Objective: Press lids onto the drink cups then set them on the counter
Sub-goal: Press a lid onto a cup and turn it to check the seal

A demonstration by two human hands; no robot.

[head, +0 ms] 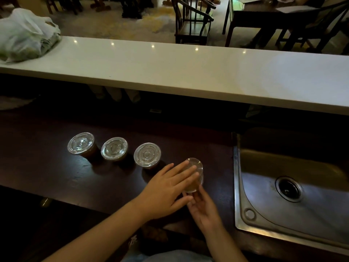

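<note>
Three drink cups with clear lids stand in a row on the dark worktop: one at the left point(80, 143), one in the middle point(114, 148), one at the right point(147, 154). A fourth cup point(196, 183) stands to their right, with a clear lid point(196, 164) on top. My left hand point(170, 188) lies flat over that lid, fingers spread and extended. My right hand point(203, 207) holds the cup's side from below and near me. The cup's lower part is hidden by my hands.
A long white counter point(188, 72) runs across behind the dark worktop point(47, 167), higher up. A white plastic bag point(24, 35) sits on its left end. A steel sink point(292, 186) lies just right of the cup. Chairs and tables stand beyond the counter.
</note>
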